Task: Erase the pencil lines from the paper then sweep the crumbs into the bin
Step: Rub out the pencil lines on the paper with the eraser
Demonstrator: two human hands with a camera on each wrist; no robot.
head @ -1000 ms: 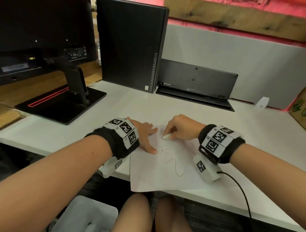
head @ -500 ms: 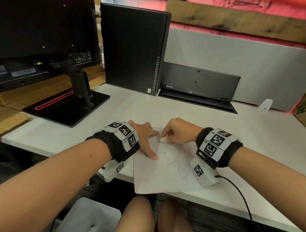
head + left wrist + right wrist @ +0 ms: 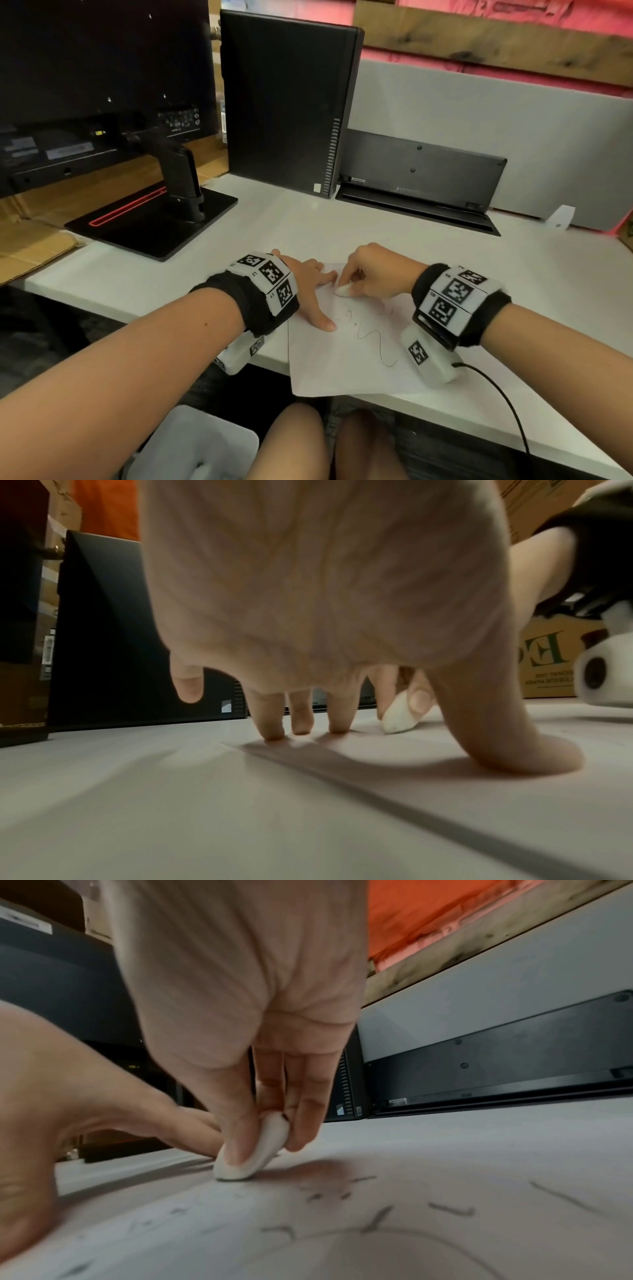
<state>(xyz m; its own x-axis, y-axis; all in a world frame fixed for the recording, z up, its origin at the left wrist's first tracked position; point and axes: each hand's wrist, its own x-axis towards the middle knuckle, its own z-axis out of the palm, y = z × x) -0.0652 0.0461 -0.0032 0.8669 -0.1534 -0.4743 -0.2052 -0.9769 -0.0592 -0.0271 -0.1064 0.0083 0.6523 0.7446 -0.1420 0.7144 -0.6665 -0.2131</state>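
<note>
A white sheet of paper (image 3: 346,370) lies at the desk's front edge, its near corner hanging over. A wavy pencil line (image 3: 376,342) and short dark eraser crumbs (image 3: 448,1208) mark it. My right hand (image 3: 373,274) pinches a small white eraser (image 3: 343,290) between thumb and fingers, its tip pressed on the paper near the top edge. The same eraser (image 3: 253,1150) fills the right wrist view and shows as eraser (image 3: 399,718) in the left wrist view. My left hand (image 3: 311,291) lies spread, fingertips (image 3: 274,731) and thumb pressing the paper's left side.
A monitor stand (image 3: 154,219), a black computer tower (image 3: 284,102) and a black keyboard leaning on the grey partition (image 3: 418,178) line the back of the white desk (image 3: 513,291). A white bin (image 3: 191,445) stands on the floor under the desk, left of the knees.
The right hand has slid the eraser a little up and left, closer to the left hand's fingers. The left hand stays pressed on the paper. The head view has dipped slightly.
</note>
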